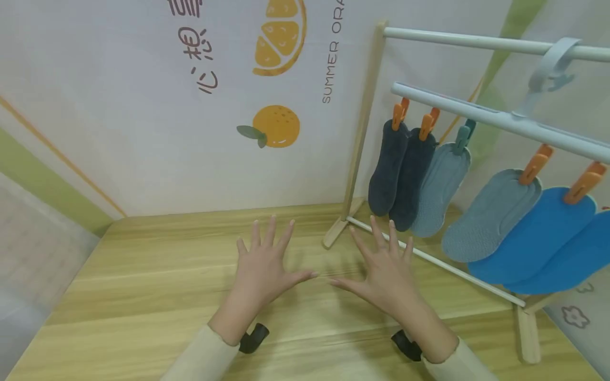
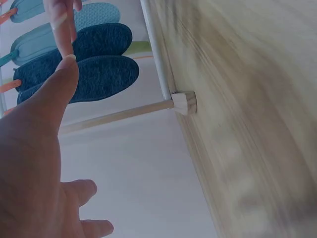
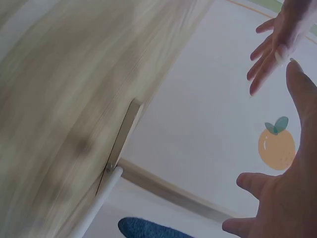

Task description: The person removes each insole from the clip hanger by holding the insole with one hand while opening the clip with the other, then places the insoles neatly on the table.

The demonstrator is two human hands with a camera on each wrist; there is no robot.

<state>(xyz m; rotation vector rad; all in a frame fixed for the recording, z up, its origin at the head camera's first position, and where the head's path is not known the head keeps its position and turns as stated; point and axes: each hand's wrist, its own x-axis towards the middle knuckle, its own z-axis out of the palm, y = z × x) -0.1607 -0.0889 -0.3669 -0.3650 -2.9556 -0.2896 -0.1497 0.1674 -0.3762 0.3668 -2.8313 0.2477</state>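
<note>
Both hands are held over the wooden table with fingers spread and nothing in them. My left hand (image 1: 262,272) is left of centre, its thumb pointing toward the thumb of my right hand (image 1: 388,275), with a small gap between them in the head view. The right hand is nearer the drying rack (image 1: 364,116). From a hanger (image 1: 476,114) on that rack hang insoles: two dark ones (image 1: 388,169), two grey ones (image 1: 440,190) and two blue ones (image 1: 538,238). Orange clothes pegs (image 1: 536,164) and a green peg (image 1: 463,137) grip their upper ends.
The rack stands on wooden feet (image 1: 528,336), joined by a low white bar (image 1: 448,270) along the right side of the table (image 1: 157,296). Behind rises a white cloth backdrop (image 1: 143,148) printed with oranges and lettering. Black straps (image 1: 254,338) sit at the wrists.
</note>
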